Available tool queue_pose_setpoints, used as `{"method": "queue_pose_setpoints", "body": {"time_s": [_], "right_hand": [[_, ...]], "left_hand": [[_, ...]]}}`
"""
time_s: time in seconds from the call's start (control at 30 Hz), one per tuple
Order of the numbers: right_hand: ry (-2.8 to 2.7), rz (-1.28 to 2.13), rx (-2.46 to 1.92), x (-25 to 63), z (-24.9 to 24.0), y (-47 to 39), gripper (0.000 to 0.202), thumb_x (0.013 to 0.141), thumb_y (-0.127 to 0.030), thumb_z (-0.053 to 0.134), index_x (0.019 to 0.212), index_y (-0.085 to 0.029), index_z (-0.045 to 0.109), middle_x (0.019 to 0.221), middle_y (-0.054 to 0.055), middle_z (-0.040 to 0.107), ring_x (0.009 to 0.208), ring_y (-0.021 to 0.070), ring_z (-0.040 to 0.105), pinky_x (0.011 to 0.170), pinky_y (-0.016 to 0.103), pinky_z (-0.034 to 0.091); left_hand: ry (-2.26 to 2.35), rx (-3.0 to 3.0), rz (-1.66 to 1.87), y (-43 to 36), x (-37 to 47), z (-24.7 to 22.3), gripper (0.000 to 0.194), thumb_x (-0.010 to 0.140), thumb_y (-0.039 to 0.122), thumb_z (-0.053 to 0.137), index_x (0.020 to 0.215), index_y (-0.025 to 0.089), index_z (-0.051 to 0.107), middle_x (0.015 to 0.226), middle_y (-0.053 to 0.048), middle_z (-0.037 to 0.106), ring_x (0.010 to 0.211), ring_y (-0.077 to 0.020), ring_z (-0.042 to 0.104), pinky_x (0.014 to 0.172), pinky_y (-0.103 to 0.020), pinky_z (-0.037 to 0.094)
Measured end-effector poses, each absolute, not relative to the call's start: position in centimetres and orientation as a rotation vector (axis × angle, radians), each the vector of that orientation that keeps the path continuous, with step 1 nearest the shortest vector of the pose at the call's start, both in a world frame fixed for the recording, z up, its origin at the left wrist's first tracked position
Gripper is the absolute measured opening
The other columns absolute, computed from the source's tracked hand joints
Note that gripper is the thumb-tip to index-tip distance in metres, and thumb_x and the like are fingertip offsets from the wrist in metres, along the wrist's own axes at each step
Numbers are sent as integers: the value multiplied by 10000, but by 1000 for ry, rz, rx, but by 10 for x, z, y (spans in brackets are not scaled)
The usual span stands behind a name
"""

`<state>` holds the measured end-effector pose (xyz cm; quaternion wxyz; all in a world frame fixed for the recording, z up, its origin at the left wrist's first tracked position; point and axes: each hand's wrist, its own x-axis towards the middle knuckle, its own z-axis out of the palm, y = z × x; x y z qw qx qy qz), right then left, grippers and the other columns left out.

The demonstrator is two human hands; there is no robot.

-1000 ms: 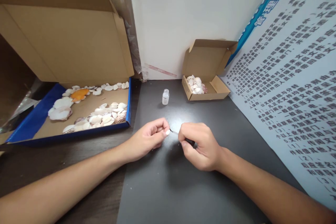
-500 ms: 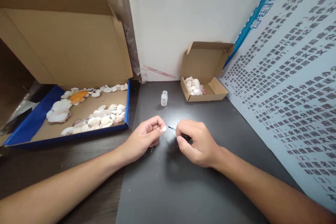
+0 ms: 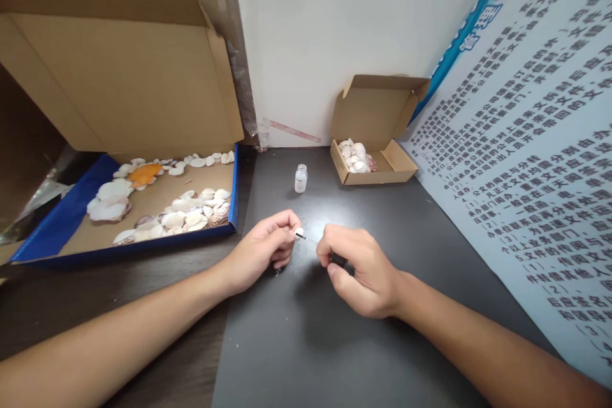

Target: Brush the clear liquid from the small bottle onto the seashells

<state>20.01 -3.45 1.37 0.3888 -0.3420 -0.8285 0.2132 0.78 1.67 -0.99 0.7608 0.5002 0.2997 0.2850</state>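
Observation:
My left hand [image 3: 262,248] pinches a small white shell [image 3: 299,231] between thumb and fingertips. Opposite it, my right hand [image 3: 358,268] is closed on the black cap of a thin brush [image 3: 301,236]. The dark brush tip points left and lies at the lower edge of the shell; whether it touches is too small to tell. Behind the hands an uncapped glass bottle [image 3: 300,180] with whitish contents stands upright on the dark grey mat [image 3: 287,344].
At the left, a large open blue-edged box [image 3: 234,204] holds many shells, one of them orange. A small open cardboard box [image 3: 382,176] with white and reddish shells stands at the back right. A printed sheet [image 3: 535,159] leans along the right side.
The brush tip has moved left and slightly down to the shell. My right hand has tilted and sunk a little. The left hand holds the shell in nearly the same place.

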Motion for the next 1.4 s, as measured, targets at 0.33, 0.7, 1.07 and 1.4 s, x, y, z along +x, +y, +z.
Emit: {"method": "queue_pose_setpoints", "body": {"time_s": [0.33, 0.7, 1.07, 1.4], "right_hand": [[-2113, 573, -1067, 199, 12, -34, 96, 756, -116, 408, 727, -207, 414, 648, -32, 464, 554, 114, 387, 547, 255, 302], [-2088, 525, -912, 199, 11, -34, 119, 745, -102, 410, 698, -209, 435, 633, -26, 468, 538, 114, 398, 518, 249, 309], [-2062, 473, -945, 201, 12, -33, 116, 730, -105, 417, 678, -208, 425, 611, -34, 449, 526, 111, 384, 517, 249, 298], [-2020, 446, -982, 201, 13, -34, 127, 716, -104, 416, 662, -215, 392, 585, -44, 406, 507, 109, 342, 503, 247, 274]], "left_hand": [[633, 1091, 626, 15, 9, -8, 167, 867, 312, 583, 820, 203, 465, 527, 108, 299, 452, -59, 246, 443, -171, 357], [663, 1047, 630, 15, 10, -1, 209, 844, 318, 619, 826, 201, 446, 542, 82, 507, 383, -36, 321, 390, -162, 399], [625, 1126, 646, 17, 8, -7, 299, 838, 372, 694, 838, 198, 451, 504, 91, 523, 355, -30, 334, 381, -146, 284], [633, 1102, 651, 17, 9, -8, 311, 797, 379, 743, 810, 188, 497, 492, 123, 348, 411, -29, 246, 433, -172, 215]]}}
